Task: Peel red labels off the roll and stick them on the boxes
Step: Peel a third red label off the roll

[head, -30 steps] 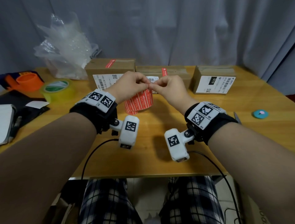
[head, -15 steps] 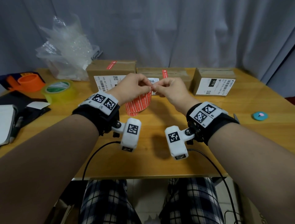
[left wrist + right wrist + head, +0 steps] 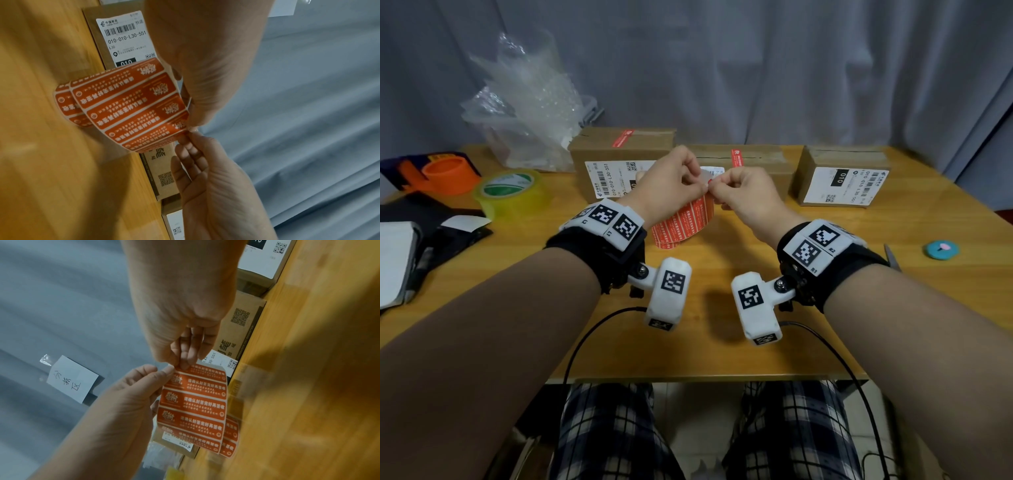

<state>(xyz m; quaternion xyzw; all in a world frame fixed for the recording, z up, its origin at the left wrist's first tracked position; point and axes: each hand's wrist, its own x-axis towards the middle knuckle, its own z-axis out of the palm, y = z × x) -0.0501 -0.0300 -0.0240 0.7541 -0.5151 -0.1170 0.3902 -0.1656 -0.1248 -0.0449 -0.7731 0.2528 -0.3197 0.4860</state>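
Note:
A strip of red labels [image 3: 683, 222] unrolled from its roll hangs above the wooden table [image 3: 709, 349]. My left hand [image 3: 702, 183] pinches the strip's top edge [image 3: 185, 104]. Right beside it, my right hand [image 3: 714, 185] pinches the corner of the top label [image 3: 205, 371]. Three cardboard boxes stand behind in a row. The left box [image 3: 619, 161] and the middle box [image 3: 767, 164] each carry a red label on top. Only tape shows on the top of the right box [image 3: 842, 178].
A bubble-wrap bag [image 3: 530, 102] stands at the back left. A yellow tape roll [image 3: 512, 192], an orange dispenser [image 3: 445, 171] and a notebook [image 3: 393, 260] lie at the left. A teal disc [image 3: 941, 249] and a scissors tip [image 3: 890, 257] lie at the right.
Both hands stay pinched together at the strip's top corner, with only small finger movements. The strip hangs in about the same place.

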